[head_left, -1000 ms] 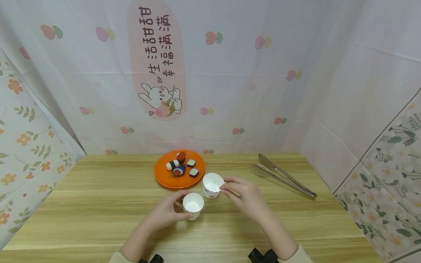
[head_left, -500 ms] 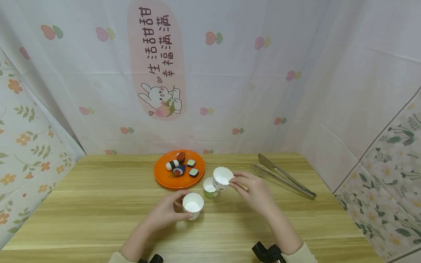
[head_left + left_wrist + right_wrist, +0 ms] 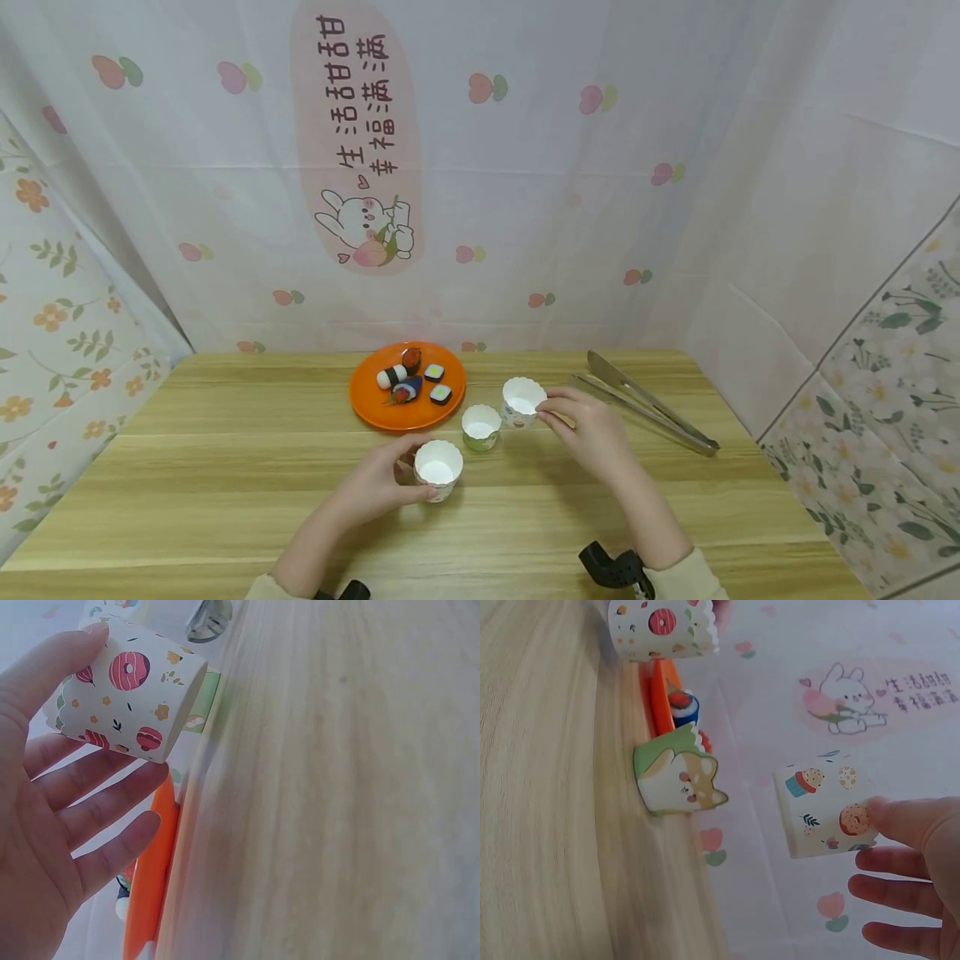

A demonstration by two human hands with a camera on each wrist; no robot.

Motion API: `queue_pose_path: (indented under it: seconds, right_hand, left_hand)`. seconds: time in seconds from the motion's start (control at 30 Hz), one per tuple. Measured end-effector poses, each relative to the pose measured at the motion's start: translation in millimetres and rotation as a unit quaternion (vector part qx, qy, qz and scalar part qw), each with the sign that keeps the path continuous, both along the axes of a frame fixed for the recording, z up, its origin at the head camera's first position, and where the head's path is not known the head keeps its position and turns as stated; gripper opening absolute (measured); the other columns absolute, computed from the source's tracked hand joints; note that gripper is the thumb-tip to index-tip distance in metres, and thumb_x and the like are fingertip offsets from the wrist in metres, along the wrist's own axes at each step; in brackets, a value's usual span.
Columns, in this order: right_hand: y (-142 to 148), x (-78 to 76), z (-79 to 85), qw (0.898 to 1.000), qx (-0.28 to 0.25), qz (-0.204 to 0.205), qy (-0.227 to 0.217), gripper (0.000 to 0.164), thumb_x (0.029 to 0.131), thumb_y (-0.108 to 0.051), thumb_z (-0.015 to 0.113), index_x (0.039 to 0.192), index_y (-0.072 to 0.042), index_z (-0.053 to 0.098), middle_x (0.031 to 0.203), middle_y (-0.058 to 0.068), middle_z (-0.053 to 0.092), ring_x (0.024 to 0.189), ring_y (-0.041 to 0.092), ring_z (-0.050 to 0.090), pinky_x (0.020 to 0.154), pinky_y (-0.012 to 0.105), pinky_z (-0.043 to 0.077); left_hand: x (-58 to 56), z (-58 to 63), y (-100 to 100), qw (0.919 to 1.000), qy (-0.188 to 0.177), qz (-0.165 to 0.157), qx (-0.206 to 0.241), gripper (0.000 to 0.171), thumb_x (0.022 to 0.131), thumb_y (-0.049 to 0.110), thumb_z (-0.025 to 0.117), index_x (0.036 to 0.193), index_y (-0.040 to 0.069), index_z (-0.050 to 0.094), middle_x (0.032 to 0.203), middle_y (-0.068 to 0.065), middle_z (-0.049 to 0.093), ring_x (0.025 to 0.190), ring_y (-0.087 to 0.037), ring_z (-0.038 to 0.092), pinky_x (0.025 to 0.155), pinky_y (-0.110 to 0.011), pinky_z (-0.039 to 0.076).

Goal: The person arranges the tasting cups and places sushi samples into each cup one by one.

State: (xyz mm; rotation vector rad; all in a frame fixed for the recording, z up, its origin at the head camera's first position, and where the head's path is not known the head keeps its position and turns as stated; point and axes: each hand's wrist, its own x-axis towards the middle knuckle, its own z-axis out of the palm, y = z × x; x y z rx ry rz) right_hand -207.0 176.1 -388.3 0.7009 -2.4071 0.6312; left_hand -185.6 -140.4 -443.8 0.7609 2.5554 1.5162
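Note:
In the head view my left hand [image 3: 381, 479] holds a white baking cup [image 3: 438, 468] between thumb and fingers. Pink doughnuts are printed on that cup [image 3: 133, 684] in the left wrist view. My right hand [image 3: 591, 432] pinches a second white baking cup [image 3: 522, 403] by its scalloped rim. Cupcakes and a doughnut decorate its side [image 3: 826, 808] in the right wrist view, where it hangs clear of the table. Between the two stands a green baking cup [image 3: 481, 429], upright on the table, with a cartoon dog [image 3: 682, 780] on its side.
An orange plate [image 3: 375, 415] with several toy sushi pieces [image 3: 407, 389] lies at the back, left of the green cup. Metal tongs [image 3: 652, 404] rest at the back right of the wooden table [image 3: 225, 483]. A printed curtain [image 3: 525, 208] hangs behind.
My right hand has lifted its cup up out of the green cup and moved it to the right, uncovering the green one. The left hand and its cup have stayed nearly still.

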Motion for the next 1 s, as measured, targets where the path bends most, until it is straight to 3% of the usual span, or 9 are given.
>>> queue_pose_path:
  seconds: [0.57,1.0]
  right_hand:
    - [10,-10.1,-18.1,0.999,0.027,-0.03,-0.035,0.008,0.081,-0.015,0.078,0.088,-0.017,0.075,0.103,0.001,0.068,0.082,0.018,0.067,0.059,0.031,0.052]
    - [10,-16.2,-33.9,0.997,0.051,-0.038,-0.046,0.007,0.08,-0.018,0.078,0.087,-0.017,0.075,0.099,0.003,0.069,0.084,0.02,0.067,0.065,0.036,0.055]
  left_hand:
    - [0.9,1.3,0,1.0,-0.002,-0.001,0.001,0.059,0.074,0.027,0.084,0.124,0.011,0.058,0.102,0.006,0.061,0.092,-0.022,0.056,0.078,-0.037,0.052]
    - [0.5,0.7,-1,1.0,0.005,-0.002,-0.006,0.059,0.074,0.028,0.084,0.125,0.011,0.058,0.102,0.007,0.061,0.092,-0.021,0.056,0.077,-0.037,0.052]
